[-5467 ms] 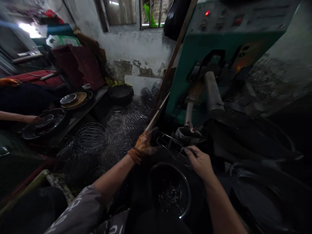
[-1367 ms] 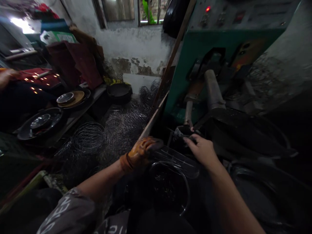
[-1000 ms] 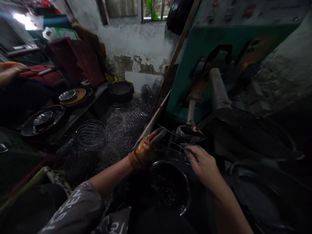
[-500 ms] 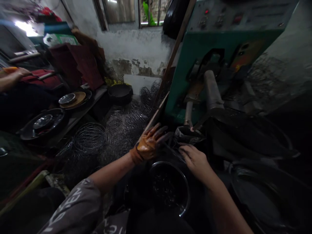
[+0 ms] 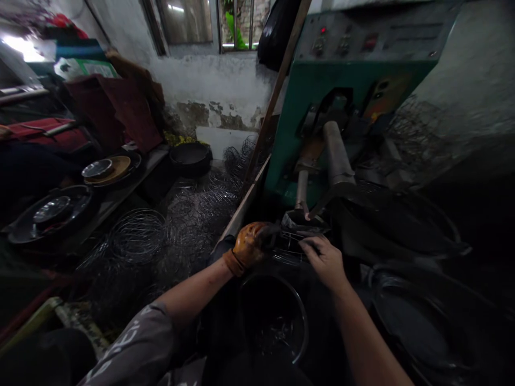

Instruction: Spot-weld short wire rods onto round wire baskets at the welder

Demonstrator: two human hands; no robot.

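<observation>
Both hands are closing on a wire piece (image 5: 290,242) lying crosswise right under the green machine's (image 5: 317,107) metal arm (image 5: 301,188). The gloved left hand (image 5: 250,244) is gripping its left end, the bare right hand (image 5: 326,260) pinching the right. Half a second ago the left fingers were spread open; now they're curled shut. A dark bowl (image 5: 300,327) is sitting just below.

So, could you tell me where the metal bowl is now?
The metal bowl sits low in the head view, just below the gloved left hand and bare right hand.
</observation>
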